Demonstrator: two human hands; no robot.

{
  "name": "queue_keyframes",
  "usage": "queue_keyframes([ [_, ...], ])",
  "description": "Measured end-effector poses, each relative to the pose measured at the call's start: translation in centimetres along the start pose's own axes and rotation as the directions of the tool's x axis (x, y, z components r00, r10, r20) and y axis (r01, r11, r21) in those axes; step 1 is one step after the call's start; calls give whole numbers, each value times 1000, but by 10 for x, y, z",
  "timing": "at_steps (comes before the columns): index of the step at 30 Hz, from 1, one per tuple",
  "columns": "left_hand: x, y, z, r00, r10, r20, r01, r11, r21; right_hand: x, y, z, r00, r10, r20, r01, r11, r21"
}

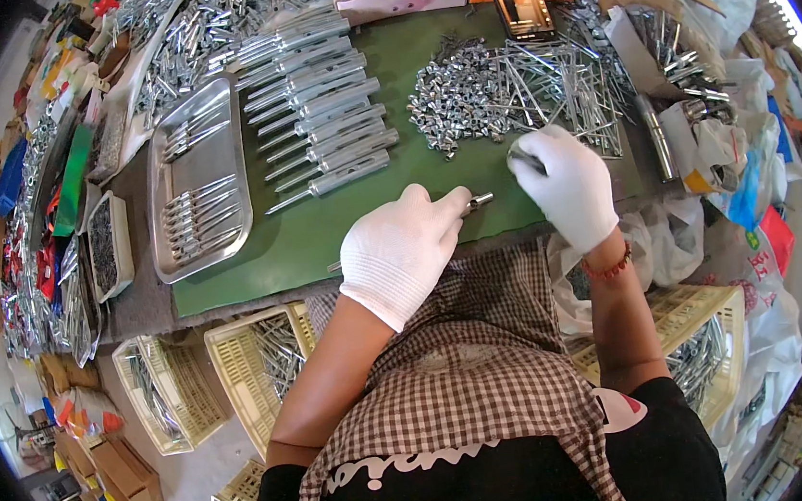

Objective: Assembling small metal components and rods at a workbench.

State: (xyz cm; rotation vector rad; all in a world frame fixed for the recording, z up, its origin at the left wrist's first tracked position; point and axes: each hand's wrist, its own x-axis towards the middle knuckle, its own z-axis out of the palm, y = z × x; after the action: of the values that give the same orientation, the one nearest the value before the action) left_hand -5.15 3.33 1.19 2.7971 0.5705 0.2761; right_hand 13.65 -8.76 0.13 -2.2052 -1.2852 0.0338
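My left hand (pixel 401 255), in a white knit glove, is closed around a slim metal rod with a silver sleeve (pixel 481 200) at its right end. The rod's thin other end pokes out beyond the wrist side. To the right, my right hand (pixel 567 191), gloved too, is raised over the green mat (pixel 323 243) with its fingers curled in. What those fingers hold, if anything, is hidden. Beyond it lie a heap of small silver sleeves (pixel 454 100) and a heap of thin metal rods (pixel 559 90). Silver-handled pointed tools (pixel 350 173) form a column left of centre.
A steel tray (pixel 205 173) at left holds two groups of rods. Loose metal parts (pixel 215 22) and a pink box (pixel 401 1) line the back, beside a phone (pixel 526 21). A thick metal tube (pixel 658 139) lies right. Cream crates (pixel 222 350) stand below the table edge.
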Motion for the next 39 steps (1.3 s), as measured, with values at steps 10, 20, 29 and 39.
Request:
queue_keyframes([
  [10, 2, 3, -5, 1000, -11, 27, 12, 1000, -28, -26, -30, 11, 994, -97, 51, 85, 978, 190],
  [20, 2, 0, -6, 998, -9, 57, 10, 999, -34, -24, -37, 12, 999, -48, 24, 43, 987, 157],
  [29, 3, -3, -5, 999, 16, 43, -15, 999, -40, -19, -39, 13, 999, -44, 26, 39, 984, 171],
  [39, 1, -4, 0, 1000, 16, 26, -15, 999, -40, -17, -42, 12, 992, -113, 52, 111, 993, 38],
])
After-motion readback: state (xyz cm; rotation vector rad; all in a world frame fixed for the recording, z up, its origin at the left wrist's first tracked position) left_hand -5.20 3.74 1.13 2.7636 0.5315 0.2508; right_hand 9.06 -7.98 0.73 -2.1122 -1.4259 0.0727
